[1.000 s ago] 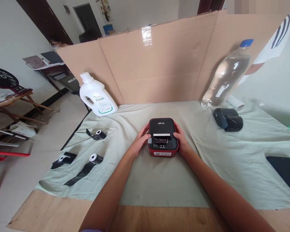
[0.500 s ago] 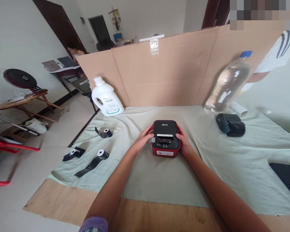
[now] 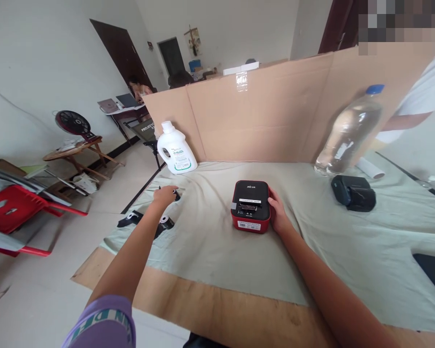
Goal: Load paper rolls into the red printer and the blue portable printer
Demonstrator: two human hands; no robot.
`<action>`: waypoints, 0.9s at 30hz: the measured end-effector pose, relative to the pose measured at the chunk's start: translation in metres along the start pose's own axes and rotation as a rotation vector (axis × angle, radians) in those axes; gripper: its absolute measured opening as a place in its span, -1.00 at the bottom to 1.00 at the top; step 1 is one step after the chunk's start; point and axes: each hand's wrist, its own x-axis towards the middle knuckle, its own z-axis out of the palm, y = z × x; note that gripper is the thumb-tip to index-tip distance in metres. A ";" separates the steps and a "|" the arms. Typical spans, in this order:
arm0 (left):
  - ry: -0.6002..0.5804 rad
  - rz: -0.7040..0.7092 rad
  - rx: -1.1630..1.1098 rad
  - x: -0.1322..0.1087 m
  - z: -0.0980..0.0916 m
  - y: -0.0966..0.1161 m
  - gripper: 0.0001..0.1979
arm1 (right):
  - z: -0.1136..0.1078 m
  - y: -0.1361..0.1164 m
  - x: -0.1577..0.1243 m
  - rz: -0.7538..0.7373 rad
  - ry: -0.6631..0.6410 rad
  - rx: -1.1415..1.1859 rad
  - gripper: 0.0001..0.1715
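The right hand (image 3: 279, 209) lies half-open against the right side of the printer (image 3: 253, 224) on the cloth (image 3: 206, 246) — steadying it, seemingly — while, left of the printer, the left hand (image 3: 165, 195) reaches over a black roll (image 3: 177, 195), its grip impossible to tell.

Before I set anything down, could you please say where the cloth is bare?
Bare cloth lies between the black rolls and the red-black device, and between that device and the cardboard. It is crowded at left, where the left hand is at the rolls, and at right rear around the large bottle and black case.
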 end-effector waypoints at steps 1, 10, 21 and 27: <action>-0.001 0.001 0.003 0.000 0.001 -0.001 -0.43 | 0.000 0.001 0.000 -0.006 0.004 -0.006 -0.39; 0.008 -0.014 0.033 -0.019 -0.005 -0.042 -0.44 | -0.003 0.005 0.002 0.005 0.031 0.035 -0.41; 0.079 -0.029 0.002 -0.054 -0.008 -0.055 -0.47 | -0.004 0.006 0.003 -0.001 0.050 0.035 -0.42; 0.277 0.212 -0.567 -0.092 -0.009 0.048 -0.47 | -0.012 0.013 -0.004 0.015 0.113 -0.108 -0.41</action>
